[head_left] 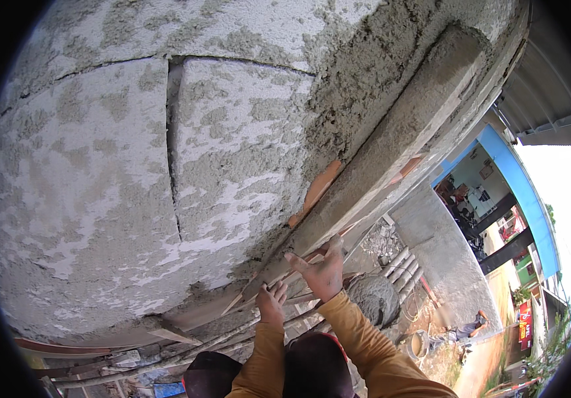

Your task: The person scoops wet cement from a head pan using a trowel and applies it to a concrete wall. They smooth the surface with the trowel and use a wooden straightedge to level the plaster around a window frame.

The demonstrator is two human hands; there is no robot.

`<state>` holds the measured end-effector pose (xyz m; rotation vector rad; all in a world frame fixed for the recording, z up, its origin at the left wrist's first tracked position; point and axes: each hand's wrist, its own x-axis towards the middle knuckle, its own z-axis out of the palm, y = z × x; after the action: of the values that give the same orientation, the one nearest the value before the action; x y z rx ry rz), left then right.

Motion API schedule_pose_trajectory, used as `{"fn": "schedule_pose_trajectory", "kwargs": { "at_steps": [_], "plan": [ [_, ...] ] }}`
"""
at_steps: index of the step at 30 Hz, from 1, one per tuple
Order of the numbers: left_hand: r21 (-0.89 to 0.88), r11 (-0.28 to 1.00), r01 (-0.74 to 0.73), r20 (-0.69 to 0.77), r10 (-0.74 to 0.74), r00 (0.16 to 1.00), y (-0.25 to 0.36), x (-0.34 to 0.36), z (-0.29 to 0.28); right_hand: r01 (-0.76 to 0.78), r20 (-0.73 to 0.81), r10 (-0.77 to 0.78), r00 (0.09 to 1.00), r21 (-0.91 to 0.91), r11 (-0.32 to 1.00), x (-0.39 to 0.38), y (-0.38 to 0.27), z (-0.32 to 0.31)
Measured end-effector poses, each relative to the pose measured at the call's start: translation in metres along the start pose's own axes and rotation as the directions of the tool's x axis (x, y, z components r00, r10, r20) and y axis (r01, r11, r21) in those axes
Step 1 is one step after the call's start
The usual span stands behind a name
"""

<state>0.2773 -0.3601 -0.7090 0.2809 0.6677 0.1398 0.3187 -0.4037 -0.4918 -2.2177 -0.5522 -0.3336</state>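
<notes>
Head view: a long grey board [391,132] slants along a patchily plastered wall [113,199], two bare hands at its lower end. Thumb and fingers of the right hand [323,275] spread apart at the board's edge; the left hand's [271,305] fingers bend against it. Whether either is clamped cannot be told. Right of the board, open room lies above rounded grey mortar [373,300].

Distant red sign [525,325], pale lettering [524,331], wording unclear
</notes>
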Motion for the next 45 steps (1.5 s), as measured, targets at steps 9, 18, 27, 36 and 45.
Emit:
{"fn": "schedule_pose_trajectory", "kwargs": {
  "at_steps": [9,18,27,36,45],
  "plan": [
    [-0.067,0.998,0.006,-0.175,-0.017,0.984,0.008,0.009,-0.013,0.039,-0.011,-0.039,0.999,0.035,0.999,-0.006,0.020,0.024],
    [-0.106,0.994,0.018,-0.189,-0.038,0.981,0.014,-0.023,0.025,0.060,0.000,-0.061,0.998,0.127,0.990,-0.003,-0.004,0.004],
    [-0.139,0.989,0.047,-0.254,-0.081,0.964,0.010,-0.006,0.008,-0.014,0.044,0.007,0.999,0.174,0.985,-0.017,0.001,0.025],
    [-0.005,0.997,-0.080,-0.057,0.079,0.995,0.023,-0.052,0.064,0.220,-0.149,-0.185,0.971,0.272,0.937,0.035,-0.037,-0.027],
    [0.130,0.990,0.045,-0.069,-0.036,0.997,0.023,-0.025,0.013,0.086,-0.157,-0.057,0.986,0.186,0.979,-0.002,0.010,0.014]
  ]
}}
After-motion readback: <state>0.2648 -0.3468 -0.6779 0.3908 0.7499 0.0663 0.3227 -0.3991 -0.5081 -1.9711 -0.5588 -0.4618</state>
